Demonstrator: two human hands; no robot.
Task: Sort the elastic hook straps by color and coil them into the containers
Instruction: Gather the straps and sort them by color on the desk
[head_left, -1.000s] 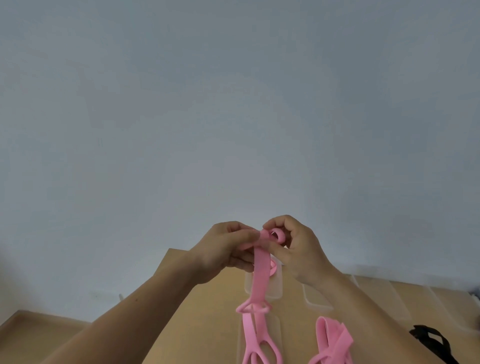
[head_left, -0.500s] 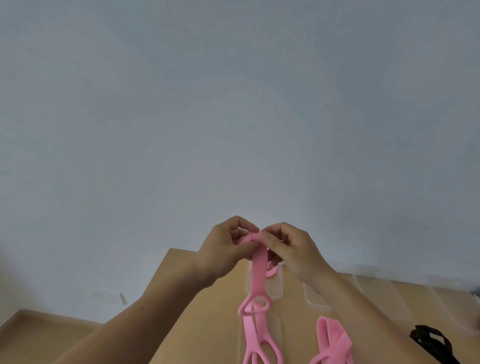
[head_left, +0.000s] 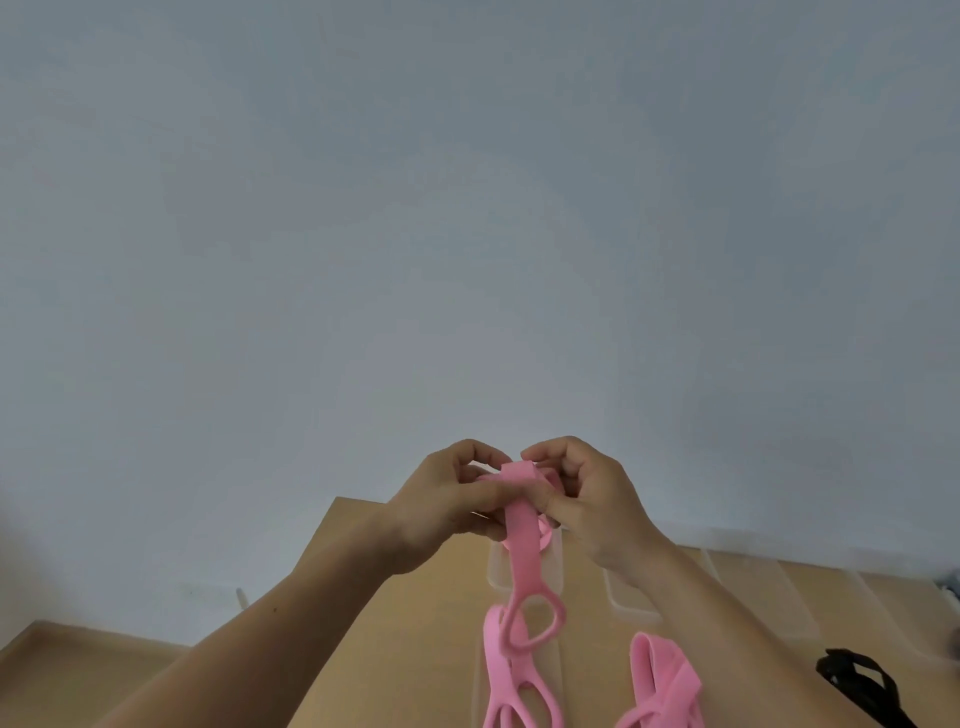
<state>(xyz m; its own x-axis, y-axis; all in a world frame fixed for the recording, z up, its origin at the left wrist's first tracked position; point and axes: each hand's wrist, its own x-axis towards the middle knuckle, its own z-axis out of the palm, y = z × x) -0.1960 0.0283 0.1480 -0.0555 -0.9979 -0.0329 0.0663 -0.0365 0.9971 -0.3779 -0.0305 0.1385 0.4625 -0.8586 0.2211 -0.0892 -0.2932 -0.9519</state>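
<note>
Both hands hold one pink elastic strap (head_left: 522, 540) up in front of me above the table. My left hand (head_left: 457, 504) pinches its upper end from the left; my right hand (head_left: 587, 499) pinches the rolled top from the right. The strap hangs down and ends in a pink loop hook (head_left: 535, 621). Below it another pink strap (head_left: 511, 686) lies on the table, and a third pink strap (head_left: 662, 686) lies folded to its right. A black strap (head_left: 857, 680) lies at the lower right edge.
A wooden table (head_left: 405, 623) fills the bottom of the view below a plain pale wall. Clear plastic containers stand on it: one (head_left: 498, 571) behind the hanging strap, and others (head_left: 628, 608) in a row to the right.
The strap's top has been wound further between my fingers, so the hanging loop hook sits a little higher. Both hands shifted slightly and stay together on the strap.
</note>
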